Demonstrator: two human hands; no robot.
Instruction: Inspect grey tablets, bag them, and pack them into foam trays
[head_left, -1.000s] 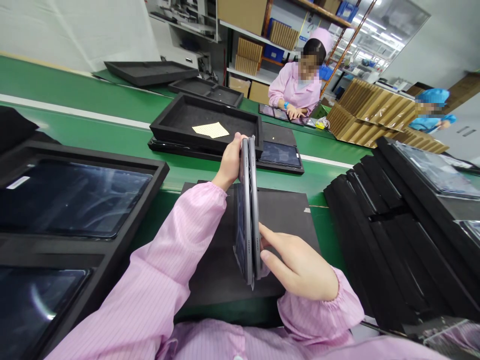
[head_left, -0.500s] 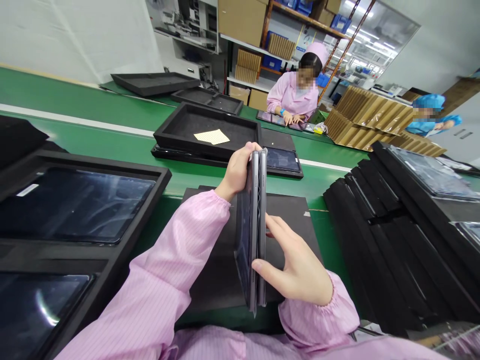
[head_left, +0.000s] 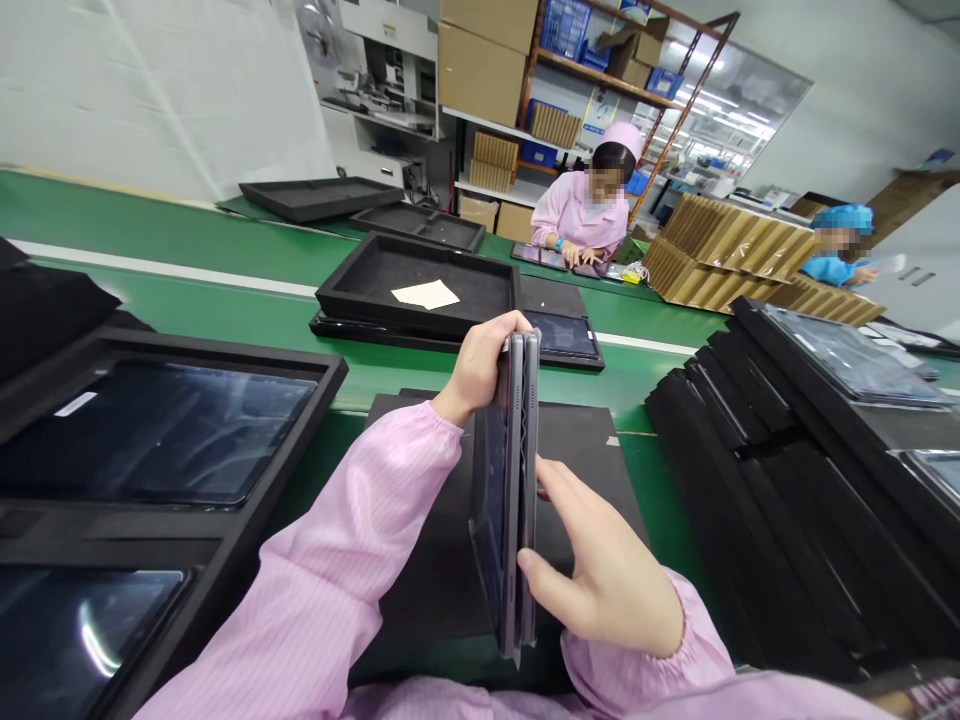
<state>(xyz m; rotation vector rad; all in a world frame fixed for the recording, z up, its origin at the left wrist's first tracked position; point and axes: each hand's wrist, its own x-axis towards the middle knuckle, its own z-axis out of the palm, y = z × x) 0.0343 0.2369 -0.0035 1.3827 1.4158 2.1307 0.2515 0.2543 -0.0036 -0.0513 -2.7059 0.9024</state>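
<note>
Two grey tablets (head_left: 516, 480) stand on edge, pressed together, above a black foam pad (head_left: 577, 440) at the table's near side. My left hand (head_left: 478, 365) is wrapped round their far top end. My right hand (head_left: 607, 565) presses its thumb and fingers against the near right face of the pair. Both arms wear pink striped sleeves.
A black foam tray (head_left: 225, 520) holding tablets lies at the left. Stacked black trays (head_left: 787, 480) slope at the right. On the green belt (head_left: 225, 290) sits an open tray with a paper sheet (head_left: 424, 294). A person in pink (head_left: 581, 215) works beyond; another in blue (head_left: 836, 255) farther right.
The pair of tablets has shifted slightly right and nearer with both hands still on it. My right hand slid down toward the near end. The view has tilted upward.
</note>
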